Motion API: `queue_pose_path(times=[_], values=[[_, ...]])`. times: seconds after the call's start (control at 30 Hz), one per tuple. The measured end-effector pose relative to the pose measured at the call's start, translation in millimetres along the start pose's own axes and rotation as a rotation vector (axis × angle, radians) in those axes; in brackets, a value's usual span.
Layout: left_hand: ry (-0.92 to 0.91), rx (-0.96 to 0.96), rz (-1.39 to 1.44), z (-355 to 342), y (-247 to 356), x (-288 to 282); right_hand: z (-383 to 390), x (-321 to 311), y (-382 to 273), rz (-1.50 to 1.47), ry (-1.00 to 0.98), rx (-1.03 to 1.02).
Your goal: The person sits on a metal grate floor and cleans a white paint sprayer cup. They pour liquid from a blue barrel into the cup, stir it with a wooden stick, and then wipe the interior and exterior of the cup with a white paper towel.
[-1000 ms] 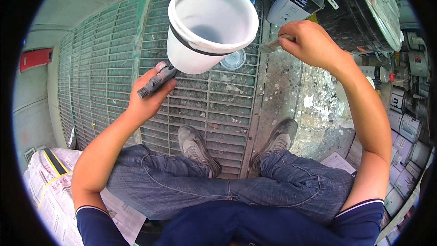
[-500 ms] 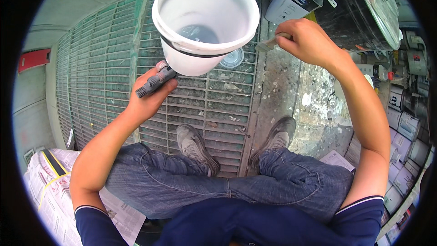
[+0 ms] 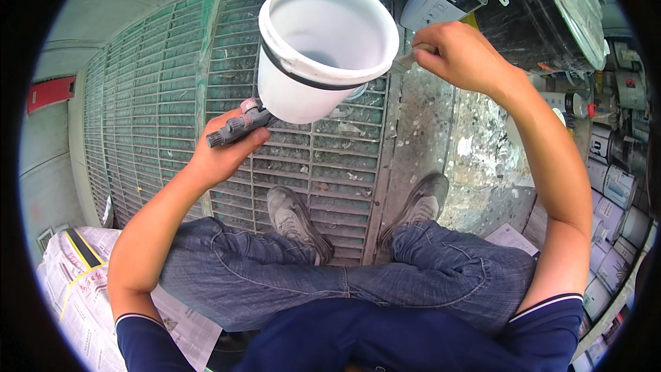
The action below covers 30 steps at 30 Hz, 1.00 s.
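**White cup over the floor grate**

Head view: the left hand point(image 3: 224, 151) is wrapped around a grey spray gun point(image 3: 237, 126), whose white cup point(image 3: 323, 45) rises just above the fist, over the green floor grate point(image 3: 165, 96). The right hand point(image 3: 461, 55) pinches a small stick point(image 3: 406, 60) at the cup's right rim.
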<state>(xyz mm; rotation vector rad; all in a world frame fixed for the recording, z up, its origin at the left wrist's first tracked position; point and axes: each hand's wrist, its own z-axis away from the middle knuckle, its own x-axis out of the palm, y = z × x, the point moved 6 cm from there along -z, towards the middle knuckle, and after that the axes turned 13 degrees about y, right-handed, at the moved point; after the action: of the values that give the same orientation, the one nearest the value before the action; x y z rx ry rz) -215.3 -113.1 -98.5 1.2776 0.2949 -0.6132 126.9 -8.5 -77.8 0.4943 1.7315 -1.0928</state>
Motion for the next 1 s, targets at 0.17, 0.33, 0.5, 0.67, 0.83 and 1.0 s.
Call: queue_pose_path(times=[0.17, 0.33, 0.5, 0.67, 0.83, 1.0], values=[[0.009, -0.051, -0.059, 1, -4, -4, -2, 1, -2, 0.028, -0.009, -0.005], [0.021, -0.031, -0.089, 1, -4, -7, -2, 2, -3, 0.033, 0.008, -0.001], [0.083, 0.250, -0.208, 1, -4, -8, -1, 6, 1, 0.052, 0.015, -0.028], [0.082, 0.384, -0.178, 12, -12, -13, -8, 10, 3, 0.073, 0.025, -0.045], [0.010, 0.280, -0.156, 14, -56, -12, -14, 11, 4, 0.076, -0.006, -0.020], [0.062, 0.110, 0.002, 17, -69, -13, -13, 12, 5, 0.048, 0.009, -0.018]])
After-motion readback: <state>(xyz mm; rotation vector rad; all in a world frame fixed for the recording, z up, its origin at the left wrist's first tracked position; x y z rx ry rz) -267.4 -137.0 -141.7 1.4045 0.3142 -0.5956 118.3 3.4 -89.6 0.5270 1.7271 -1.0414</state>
